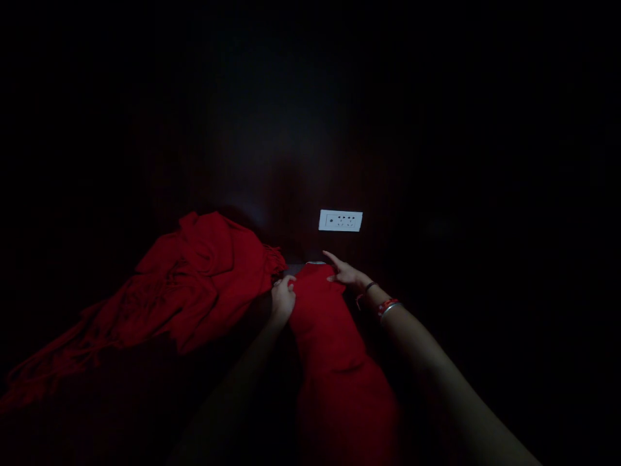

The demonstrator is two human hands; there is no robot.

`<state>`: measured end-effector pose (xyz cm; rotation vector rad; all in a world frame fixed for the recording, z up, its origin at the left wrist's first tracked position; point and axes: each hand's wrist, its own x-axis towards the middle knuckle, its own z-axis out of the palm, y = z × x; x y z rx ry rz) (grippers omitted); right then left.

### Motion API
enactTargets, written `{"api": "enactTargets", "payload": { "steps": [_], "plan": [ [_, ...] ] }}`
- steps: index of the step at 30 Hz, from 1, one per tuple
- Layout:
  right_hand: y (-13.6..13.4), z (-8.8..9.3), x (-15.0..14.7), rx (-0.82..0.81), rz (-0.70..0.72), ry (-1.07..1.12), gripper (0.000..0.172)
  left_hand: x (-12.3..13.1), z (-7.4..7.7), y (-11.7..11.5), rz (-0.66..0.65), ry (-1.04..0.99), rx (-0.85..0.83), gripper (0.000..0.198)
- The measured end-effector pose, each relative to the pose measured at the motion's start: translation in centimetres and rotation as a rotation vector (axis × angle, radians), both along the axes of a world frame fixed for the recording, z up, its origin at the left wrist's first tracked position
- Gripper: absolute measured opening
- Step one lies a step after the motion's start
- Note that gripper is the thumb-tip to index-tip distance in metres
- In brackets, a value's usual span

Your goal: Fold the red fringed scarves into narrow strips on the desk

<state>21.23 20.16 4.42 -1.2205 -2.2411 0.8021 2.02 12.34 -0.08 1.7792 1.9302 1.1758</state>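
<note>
A long strip of red cloth [330,343] runs from the bottom of the view up toward a wall. At its far end, my left hand [283,299] is closed on the left edge, thumb and fingers pinching it. My right hand [343,270] is at the opposite edge, its thumb touching the fabric and its index finger stretched out toward the wall. A small white edge shows just beyond the cloth's far end; what it belongs to is unclear. To the left lies a crumpled red fringed scarf [204,278], apart from both hands.
A white wall socket panel [340,221] is on the dark surface ahead, just beyond my right hand. A greyish patch shows at the far end of the cloth. Most of the surroundings are too dark to make out.
</note>
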Motion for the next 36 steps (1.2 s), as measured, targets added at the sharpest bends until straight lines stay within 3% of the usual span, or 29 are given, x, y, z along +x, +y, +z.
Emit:
{"api": "enactTargets", "payload": {
  "steps": [5,9,12,15,18,22,26,31,36],
  "plan": [
    [0.1,-0.6,-0.5,0.021,-0.068,-0.272,0.077,-0.2,-0.8,0.8,-0.034,0.058,-0.080,0.032],
    [-1.5,-0.1,-1.6,0.287,-0.273,-0.395,0.066,0.0,-0.9,1.3,0.029,0.098,-0.100,0.039],
    [-4.1,-0.4,-2.4,0.436,-0.256,-0.406,0.056,-0.1,-0.7,1.2,0.128,0.115,-0.100,0.043],
    [-7.8,-1.1,-2.8,0.305,-0.119,-0.451,0.058,-0.6,-0.4,1.0,0.176,0.171,-0.130,0.043],
    [-12.3,-1.2,-3.1,0.153,-0.149,-0.519,0.066,-1.2,0.0,1.2,0.144,0.233,-0.169,0.041],
    [-17.6,-0.8,-3.5,0.112,-0.152,-0.536,0.074,-1.8,1.1,1.1,0.076,0.289,-0.186,0.037],
    [-20.1,-1.8,-3.6,0.050,-0.201,-0.605,0.078,-1.3,0.9,-2.4,0.014,0.343,-0.158,0.043],
    [-21.2,-3.3,-3.0,0.263,-0.251,-0.652,0.064,0.3,-1.7,-8.8,-0.154,0.568,-0.084,0.060],
    [-22.6,-3.3,-1.1,0.352,-0.213,-0.698,0.064,2.3,-2.2,-10.2,-0.170,0.652,-0.165,0.058]
  ]
}}
